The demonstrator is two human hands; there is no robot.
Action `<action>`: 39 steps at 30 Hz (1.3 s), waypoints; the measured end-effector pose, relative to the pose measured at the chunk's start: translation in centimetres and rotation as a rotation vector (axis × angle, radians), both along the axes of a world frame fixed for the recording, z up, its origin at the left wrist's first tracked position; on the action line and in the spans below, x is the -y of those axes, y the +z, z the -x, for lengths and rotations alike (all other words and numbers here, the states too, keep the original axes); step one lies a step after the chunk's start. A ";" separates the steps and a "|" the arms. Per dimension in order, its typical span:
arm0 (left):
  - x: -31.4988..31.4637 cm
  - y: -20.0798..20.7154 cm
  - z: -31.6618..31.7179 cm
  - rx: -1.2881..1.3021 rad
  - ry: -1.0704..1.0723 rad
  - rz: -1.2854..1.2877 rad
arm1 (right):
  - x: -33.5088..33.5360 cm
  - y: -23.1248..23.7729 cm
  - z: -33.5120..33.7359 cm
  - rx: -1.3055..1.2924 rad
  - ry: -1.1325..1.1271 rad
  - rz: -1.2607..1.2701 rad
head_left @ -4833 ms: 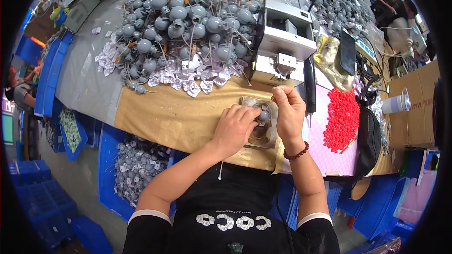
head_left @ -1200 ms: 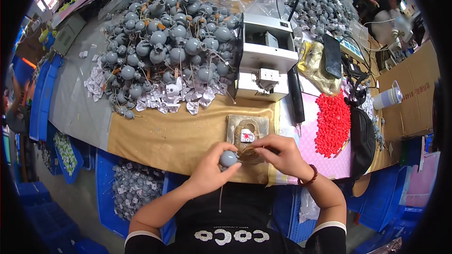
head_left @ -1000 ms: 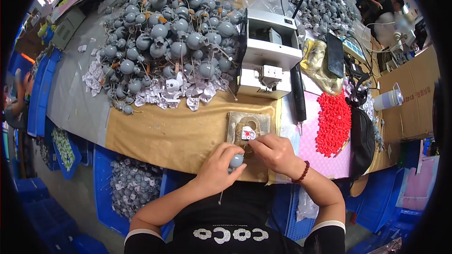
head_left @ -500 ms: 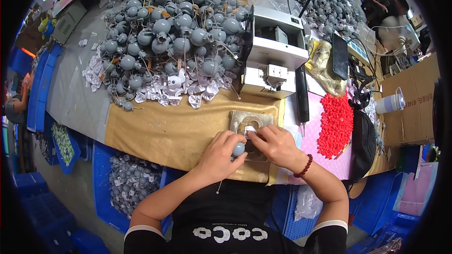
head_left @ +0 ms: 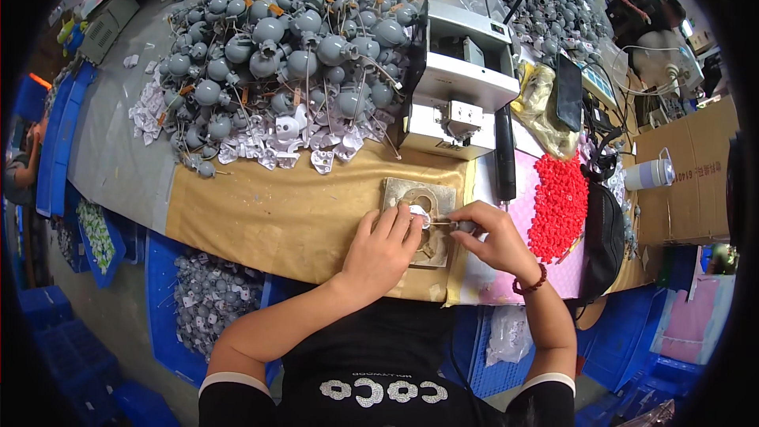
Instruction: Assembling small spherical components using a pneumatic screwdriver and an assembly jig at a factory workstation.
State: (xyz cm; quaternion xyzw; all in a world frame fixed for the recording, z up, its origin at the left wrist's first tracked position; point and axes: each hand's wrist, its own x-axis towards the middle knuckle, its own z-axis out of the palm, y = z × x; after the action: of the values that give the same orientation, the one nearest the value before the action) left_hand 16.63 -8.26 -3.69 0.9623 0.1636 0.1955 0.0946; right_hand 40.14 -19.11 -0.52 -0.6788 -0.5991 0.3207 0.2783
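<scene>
My left hand lies over the metal fixture plate, its fingertips holding a small white plastic piece in the plate's recess. From the right, my right hand pinches a small grey part between thumb and fingers. A thin rod or wire runs from this grey part to the white piece. The fingers partly hide both parts, so how they join cannot be seen.
A heap of grey ball-shaped parts with wires lies at the back left. Behind the plate stands a white machine. An electric screwdriver and red plastic pieces lie to the right. A blue bin sits below left.
The grey ball under my left hand is no longer visible there. My left hand has shifted onto the white piece. My right hand has moved right, off the white piece, and now pinches a grey part.
</scene>
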 end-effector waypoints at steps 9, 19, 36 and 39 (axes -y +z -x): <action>-0.4 -0.7 -0.6 0.099 0.001 0.006 | -1.5 -4.6 2.0 -0.816 -0.350 -0.294; -0.7 -0.9 -0.5 0.096 -0.013 0.022 | -3.4 -3.3 1.1 -0.991 -0.447 0.037; -1.8 -1.4 0.1 0.148 -0.088 0.044 | -5.3 -0.7 1.9 -0.083 -0.088 0.170; -2.0 -1.5 0.1 0.160 -0.089 0.074 | -5.3 -1.0 2.5 0.013 -0.098 0.109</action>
State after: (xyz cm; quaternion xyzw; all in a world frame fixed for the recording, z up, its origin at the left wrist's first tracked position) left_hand 16.54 -6.22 -5.15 0.9459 0.1198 0.2609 0.1512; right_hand 37.67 -13.79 -1.49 -0.7236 -0.5486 0.3343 0.2524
